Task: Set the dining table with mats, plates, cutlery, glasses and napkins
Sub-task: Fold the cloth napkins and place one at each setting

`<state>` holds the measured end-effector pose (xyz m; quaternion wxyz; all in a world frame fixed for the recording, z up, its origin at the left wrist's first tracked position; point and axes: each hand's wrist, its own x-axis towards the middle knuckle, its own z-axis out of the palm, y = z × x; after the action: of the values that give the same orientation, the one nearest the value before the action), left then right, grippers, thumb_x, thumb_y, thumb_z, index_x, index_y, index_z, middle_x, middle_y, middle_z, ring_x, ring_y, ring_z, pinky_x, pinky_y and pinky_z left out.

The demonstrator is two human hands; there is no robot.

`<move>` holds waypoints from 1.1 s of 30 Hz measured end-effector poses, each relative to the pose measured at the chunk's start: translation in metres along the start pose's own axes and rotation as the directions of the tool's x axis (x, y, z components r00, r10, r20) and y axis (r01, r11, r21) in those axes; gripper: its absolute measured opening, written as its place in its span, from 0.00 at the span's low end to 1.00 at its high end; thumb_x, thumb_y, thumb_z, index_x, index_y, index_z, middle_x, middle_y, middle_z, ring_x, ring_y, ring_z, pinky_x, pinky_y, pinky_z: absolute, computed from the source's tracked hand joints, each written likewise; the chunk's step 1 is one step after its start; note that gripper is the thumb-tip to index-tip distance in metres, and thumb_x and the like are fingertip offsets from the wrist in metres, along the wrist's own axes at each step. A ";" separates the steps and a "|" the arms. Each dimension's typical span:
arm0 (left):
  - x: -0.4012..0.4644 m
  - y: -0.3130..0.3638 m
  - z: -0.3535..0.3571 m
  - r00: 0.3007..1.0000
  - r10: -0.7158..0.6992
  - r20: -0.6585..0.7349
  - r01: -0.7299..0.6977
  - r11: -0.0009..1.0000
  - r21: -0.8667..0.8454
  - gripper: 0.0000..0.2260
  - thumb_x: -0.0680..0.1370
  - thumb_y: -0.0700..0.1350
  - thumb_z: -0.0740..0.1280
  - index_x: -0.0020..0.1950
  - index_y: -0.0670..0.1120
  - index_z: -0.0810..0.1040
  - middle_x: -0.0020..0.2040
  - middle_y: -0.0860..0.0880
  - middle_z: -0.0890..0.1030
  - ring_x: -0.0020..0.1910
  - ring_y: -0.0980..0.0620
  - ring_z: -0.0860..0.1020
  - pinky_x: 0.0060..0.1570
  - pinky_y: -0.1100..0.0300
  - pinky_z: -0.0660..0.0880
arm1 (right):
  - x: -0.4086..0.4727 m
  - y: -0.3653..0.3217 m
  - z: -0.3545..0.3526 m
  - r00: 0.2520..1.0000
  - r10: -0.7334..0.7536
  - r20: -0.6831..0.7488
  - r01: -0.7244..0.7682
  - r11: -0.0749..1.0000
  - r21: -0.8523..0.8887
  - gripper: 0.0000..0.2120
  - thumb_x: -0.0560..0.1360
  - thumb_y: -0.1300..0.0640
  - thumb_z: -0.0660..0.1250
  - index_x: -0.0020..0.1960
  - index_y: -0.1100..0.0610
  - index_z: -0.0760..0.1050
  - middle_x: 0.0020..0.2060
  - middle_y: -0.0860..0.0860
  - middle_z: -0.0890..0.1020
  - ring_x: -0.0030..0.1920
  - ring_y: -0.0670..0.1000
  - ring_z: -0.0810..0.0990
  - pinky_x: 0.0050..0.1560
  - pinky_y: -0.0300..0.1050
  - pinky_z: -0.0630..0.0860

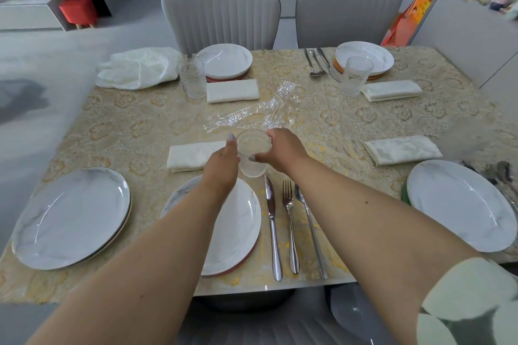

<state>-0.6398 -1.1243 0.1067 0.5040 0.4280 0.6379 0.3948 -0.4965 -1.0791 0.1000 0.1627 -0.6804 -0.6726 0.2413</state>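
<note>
A clear ribbed glass (pixel 253 148) is upright just beyond the near plate (pixel 238 221), which lies on a red mat. My right hand (pixel 283 150) wraps its right side. My left hand (pixel 222 161) touches its left side, thumb raised. Whether the glass rests on the table I cannot tell. A knife (pixel 272 221), a fork (pixel 290 221) and a spoon (pixel 309 230) lie right of the plate. A folded napkin (pixel 190 155) lies left of the glass.
Crumpled clear plastic wrap (pixel 252 112) lies mid-table. Two far settings each have a plate (pixel 225 60), a glass (pixel 193 77) and a napkin (pixel 232 90). Another plate (pixel 70 217) sits near left, one more plate (pixel 459 204) near right. A loose white cloth (pixel 137 67) lies far left.
</note>
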 end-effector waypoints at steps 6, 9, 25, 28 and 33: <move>0.008 -0.006 -0.001 1.000 0.003 -0.005 -0.004 1.000 -0.005 0.45 0.65 0.76 0.52 0.56 0.36 0.75 0.57 0.37 0.78 0.61 0.39 0.76 0.67 0.43 0.68 | -0.004 -0.006 -0.002 1.000 0.017 0.003 -0.017 1.000 -0.010 0.36 0.63 0.42 0.77 0.64 0.60 0.74 0.59 0.55 0.78 0.57 0.55 0.78 0.47 0.40 0.70; 0.012 -0.008 -0.001 1.000 -0.014 -0.013 0.014 1.000 -0.023 0.43 0.64 0.76 0.52 0.53 0.39 0.77 0.56 0.38 0.80 0.59 0.42 0.78 0.66 0.43 0.69 | -0.006 -0.008 -0.003 1.000 0.026 0.017 -0.026 1.000 -0.016 0.36 0.64 0.42 0.77 0.65 0.61 0.73 0.60 0.56 0.77 0.58 0.55 0.77 0.51 0.43 0.73; 0.010 -0.010 0.001 1.000 0.001 -0.024 -0.002 0.999 -0.039 0.41 0.74 0.70 0.51 0.62 0.33 0.71 0.60 0.33 0.75 0.62 0.36 0.74 0.67 0.42 0.67 | -0.008 -0.003 0.001 0.999 0.037 0.011 -0.037 0.999 0.019 0.34 0.65 0.42 0.76 0.63 0.60 0.72 0.60 0.56 0.77 0.56 0.55 0.77 0.46 0.43 0.71; 0.012 -0.007 -0.017 0.996 0.009 -0.094 -0.010 1.000 -0.010 0.33 0.80 0.65 0.51 0.51 0.33 0.74 0.40 0.42 0.79 0.48 0.40 0.76 0.57 0.51 0.69 | -0.012 -0.005 -0.009 0.999 0.025 -0.036 -0.022 0.994 0.106 0.37 0.70 0.38 0.70 0.70 0.59 0.66 0.66 0.55 0.72 0.65 0.55 0.71 0.60 0.48 0.70; 0.017 -0.006 -0.071 0.961 0.036 -0.273 0.040 0.963 0.267 0.24 0.83 0.53 0.52 0.56 0.34 0.76 0.55 0.37 0.79 0.58 0.37 0.76 0.60 0.48 0.71 | -0.011 -0.032 -0.021 0.948 -0.025 -0.317 0.098 0.972 0.215 0.20 0.79 0.46 0.59 0.63 0.59 0.73 0.58 0.53 0.77 0.60 0.54 0.74 0.60 0.50 0.71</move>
<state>-0.7125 -1.1152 0.1090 0.3477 0.4329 0.7502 0.3591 -0.5116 -1.0861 0.1366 0.3515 -0.6652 -0.6273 0.2011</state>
